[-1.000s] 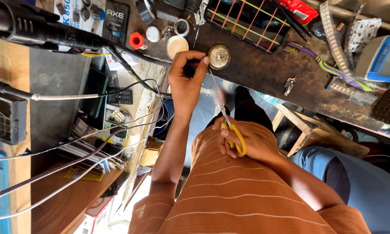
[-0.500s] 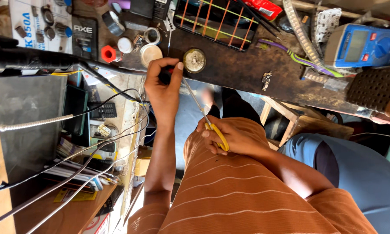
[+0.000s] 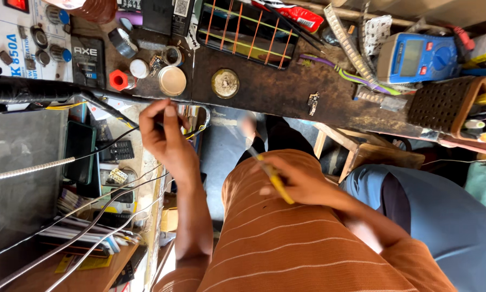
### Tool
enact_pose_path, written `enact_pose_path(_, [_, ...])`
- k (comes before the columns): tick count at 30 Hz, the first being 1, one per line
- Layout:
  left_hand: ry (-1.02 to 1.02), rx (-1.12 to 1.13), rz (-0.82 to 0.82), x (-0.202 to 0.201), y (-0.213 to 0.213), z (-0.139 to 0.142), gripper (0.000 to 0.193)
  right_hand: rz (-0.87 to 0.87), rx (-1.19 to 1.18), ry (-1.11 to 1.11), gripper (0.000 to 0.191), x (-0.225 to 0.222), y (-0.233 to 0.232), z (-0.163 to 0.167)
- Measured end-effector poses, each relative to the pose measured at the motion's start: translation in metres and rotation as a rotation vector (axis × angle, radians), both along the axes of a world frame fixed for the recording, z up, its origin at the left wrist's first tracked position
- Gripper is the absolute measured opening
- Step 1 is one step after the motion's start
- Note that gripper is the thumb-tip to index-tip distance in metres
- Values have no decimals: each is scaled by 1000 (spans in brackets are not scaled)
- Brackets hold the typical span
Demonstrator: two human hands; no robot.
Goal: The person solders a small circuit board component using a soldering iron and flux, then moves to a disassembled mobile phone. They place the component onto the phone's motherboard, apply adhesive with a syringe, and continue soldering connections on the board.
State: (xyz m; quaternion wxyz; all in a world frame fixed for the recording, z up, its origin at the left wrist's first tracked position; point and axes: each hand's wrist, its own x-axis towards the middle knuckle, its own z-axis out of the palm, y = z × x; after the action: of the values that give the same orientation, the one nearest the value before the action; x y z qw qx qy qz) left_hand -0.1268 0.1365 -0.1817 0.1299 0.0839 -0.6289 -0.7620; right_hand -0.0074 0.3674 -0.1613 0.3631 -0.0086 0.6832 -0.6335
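1. Left hand point(image 3: 167, 143): grip pinched, thumb and fingers pressed together on a thin dark wire point(image 3: 113, 116) near the front edge of the counter point(image 3: 275, 94). What sits at the fingertips is too small to tell.
2. Right hand point(image 3: 299, 178): grip closed around a yellow-handled tool point(image 3: 272, 178), resting on the lap over striped orange cloth point(image 3: 286, 243). Tool tip is blurred and points toward the counter edge.
3. The hands are apart: the left is up at the counter edge, the right lower on the lap.
4. Round brass-coloured disc point(image 3: 225, 83) lies flat on the counter, just above and between the hands, touching neither.
5. Left of the disc: a round tin with a tan lid point(image 3: 172, 80), a small red cap point(image 3: 118, 80), a white cap point(image 3: 139, 68) and a roll of tape point(image 3: 123, 42).
6. Black rectangular pack with white lettering point(image 3: 88, 60) stands beside the red cap.
7. White-panelled unit with knobs and blue lettering point(image 3: 24, 38) sits at far left.
8. Black tray with orange and yellow grid lines point(image 3: 248, 30) lies behind the disc; a red wrapper point(image 3: 294, 15) lies at its far edge.
9. Blue multimeter point(image 3: 418, 57) is at the right, next to a brown perforated holder point(image 3: 443, 103).
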Motion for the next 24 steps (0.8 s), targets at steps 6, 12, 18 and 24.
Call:
enact_pose_path(6, [-160, 37, -141, 34, -17, -8, 9, -307, 485, 429, 62, 3, 88, 51])
enact_pose_path(12, [-250, 114, -300, 67, -15, -22, 11, -354, 699, 521, 49, -8, 101, 104])
enact_pose_path(18, [-396, 63, -440, 88, -17, -26, 20, -309, 991, 659, 59, -29, 74, 139])
enact_pose_path(24, [-362, 2, -520, 98, -20, -31, 21, -135, 1105, 804, 60, -52, 76, 139])
